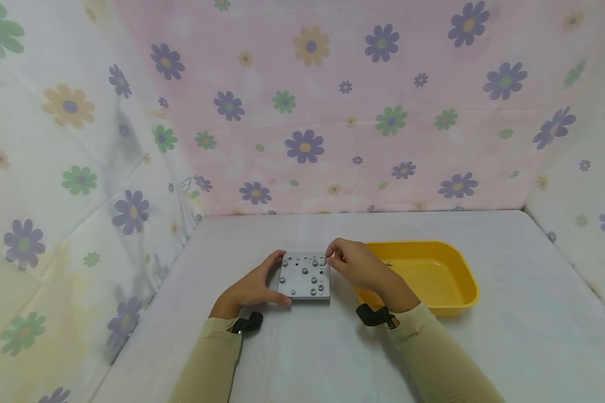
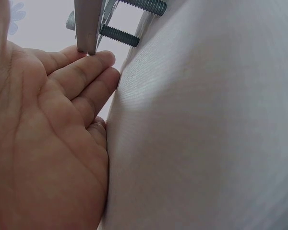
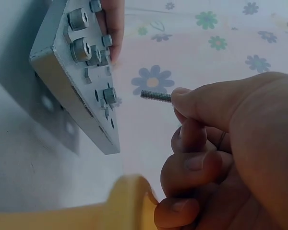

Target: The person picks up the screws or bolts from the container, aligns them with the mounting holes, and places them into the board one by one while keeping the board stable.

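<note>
My left hand [image 1: 254, 288] holds a square grey metal plate [image 1: 296, 278] at its left side, thumb at the near corner and fingers at the far corner. Several socket-head screws stand in the plate among bare holes and slots. Threaded screw shanks [image 2: 120, 36] stick out of its underside in the left wrist view, beside the fingers [image 2: 93, 91]. Thumb and forefinger of my right hand [image 1: 360, 266] pinch a thin screw [image 3: 156, 96] by its head end, which they hide. Its threaded tip points toward the plate's face, a short gap away in the right wrist view.
A yellow tray [image 1: 433, 310] stands right of the plate, partly under my right forearm, with a small metallic piece [image 1: 388, 264] at its left side. White cloth [image 1: 302, 358] covers the table. Flower-printed cloth walls [image 1: 333, 179] rise behind and at both sides.
</note>
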### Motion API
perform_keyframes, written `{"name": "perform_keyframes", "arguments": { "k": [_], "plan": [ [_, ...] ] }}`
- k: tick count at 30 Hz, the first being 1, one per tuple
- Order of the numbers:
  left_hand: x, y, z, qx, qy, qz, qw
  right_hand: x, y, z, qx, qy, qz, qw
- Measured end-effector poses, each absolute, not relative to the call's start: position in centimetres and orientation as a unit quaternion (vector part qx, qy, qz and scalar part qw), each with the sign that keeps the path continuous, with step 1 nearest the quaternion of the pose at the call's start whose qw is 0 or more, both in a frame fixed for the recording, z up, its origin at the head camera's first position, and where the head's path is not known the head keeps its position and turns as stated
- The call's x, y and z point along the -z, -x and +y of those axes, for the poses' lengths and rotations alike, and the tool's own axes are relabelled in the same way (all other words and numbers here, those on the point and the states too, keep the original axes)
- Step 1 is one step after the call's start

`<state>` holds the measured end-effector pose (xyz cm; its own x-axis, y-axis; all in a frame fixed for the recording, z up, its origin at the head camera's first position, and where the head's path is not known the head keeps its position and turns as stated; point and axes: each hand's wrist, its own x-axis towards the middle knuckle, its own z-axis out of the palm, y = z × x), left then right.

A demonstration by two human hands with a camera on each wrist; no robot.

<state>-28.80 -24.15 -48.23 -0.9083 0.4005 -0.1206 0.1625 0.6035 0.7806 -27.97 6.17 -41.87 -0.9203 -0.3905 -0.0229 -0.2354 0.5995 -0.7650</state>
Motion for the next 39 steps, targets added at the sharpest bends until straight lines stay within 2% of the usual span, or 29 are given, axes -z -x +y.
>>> {"name": "perform_keyframes", "arguments": {
  "k": [39],
  "plan": [
    [48.6,29.0,-24.2,-0.414,-0.153,0.886,0.142,42.8,27.7,4.6,0.286,0.178,0.94,0.053]
  ]
}}
